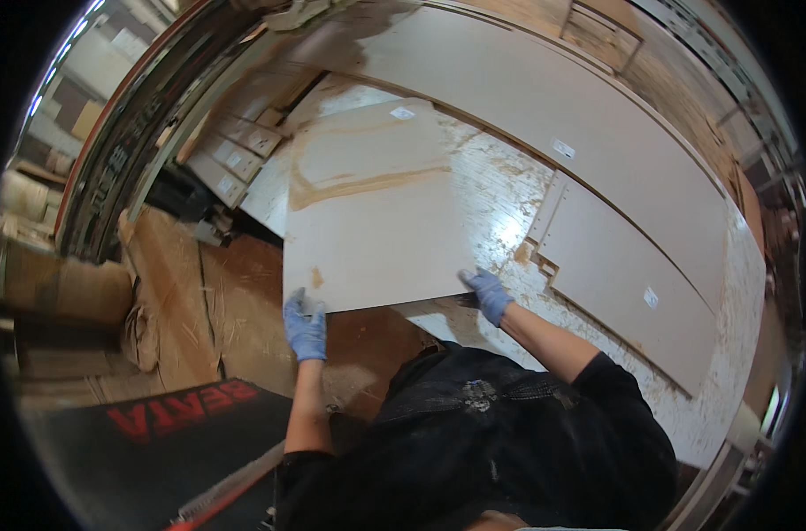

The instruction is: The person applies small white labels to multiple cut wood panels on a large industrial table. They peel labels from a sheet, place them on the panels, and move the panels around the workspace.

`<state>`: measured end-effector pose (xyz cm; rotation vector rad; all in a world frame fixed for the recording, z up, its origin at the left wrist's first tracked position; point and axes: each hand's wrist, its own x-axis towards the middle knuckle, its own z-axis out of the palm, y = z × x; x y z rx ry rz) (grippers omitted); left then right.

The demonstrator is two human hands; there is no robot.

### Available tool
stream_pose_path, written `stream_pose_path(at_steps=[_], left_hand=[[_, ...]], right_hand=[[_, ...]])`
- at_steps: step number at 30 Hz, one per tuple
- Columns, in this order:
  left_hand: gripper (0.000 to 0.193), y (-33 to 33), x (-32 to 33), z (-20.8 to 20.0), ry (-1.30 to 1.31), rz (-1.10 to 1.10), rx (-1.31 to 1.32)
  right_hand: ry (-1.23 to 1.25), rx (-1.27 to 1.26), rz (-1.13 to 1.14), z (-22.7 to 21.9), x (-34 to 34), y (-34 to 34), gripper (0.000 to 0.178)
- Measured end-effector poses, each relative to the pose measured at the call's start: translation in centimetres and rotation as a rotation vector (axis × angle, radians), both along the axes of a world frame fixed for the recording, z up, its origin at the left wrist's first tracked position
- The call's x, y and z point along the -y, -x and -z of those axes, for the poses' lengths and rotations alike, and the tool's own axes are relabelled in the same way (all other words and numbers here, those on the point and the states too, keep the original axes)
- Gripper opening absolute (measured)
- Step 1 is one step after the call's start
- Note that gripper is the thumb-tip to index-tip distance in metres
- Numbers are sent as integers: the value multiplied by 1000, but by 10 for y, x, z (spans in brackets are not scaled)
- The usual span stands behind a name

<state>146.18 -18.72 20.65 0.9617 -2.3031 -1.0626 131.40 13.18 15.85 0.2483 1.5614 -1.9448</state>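
Observation:
A large light-grey panel (376,239), streaked with brown sawdust and bearing a small white label near its far edge, lies partly over the white worktable. Its near edge juts out past the table toward me. My left hand (305,327), in a blue glove, grips the near left corner, thumb on top. At the near right corner my right hand (488,296), gloved the same way, is closed on the panel's edge. The undersides of both grips are hidden beneath the board.
The white worktable (500,208) is scattered with sawdust. A long grey panel (509,80) runs along its far side, with a shorter notched panel (633,274) at right. Narrow labelled boards (230,159) lie at far left. A dark mat (173,451) is at lower left, near cardboard (168,292).

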Motion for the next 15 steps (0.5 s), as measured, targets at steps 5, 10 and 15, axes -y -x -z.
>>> stream_pose_path(at_steps=[5,10,15], left_hand=[[49,-25,26,-16,-202,1,249],[54,-26,-23,-16,-1107,48,76],[40,-24,-154,-16,-1485,392,198]], right_hand=[[-26,220,6,-31,-42,10,37],[-59,176,113,-27,-82,27,32],[212,268,272,-44,-137,26,37]])
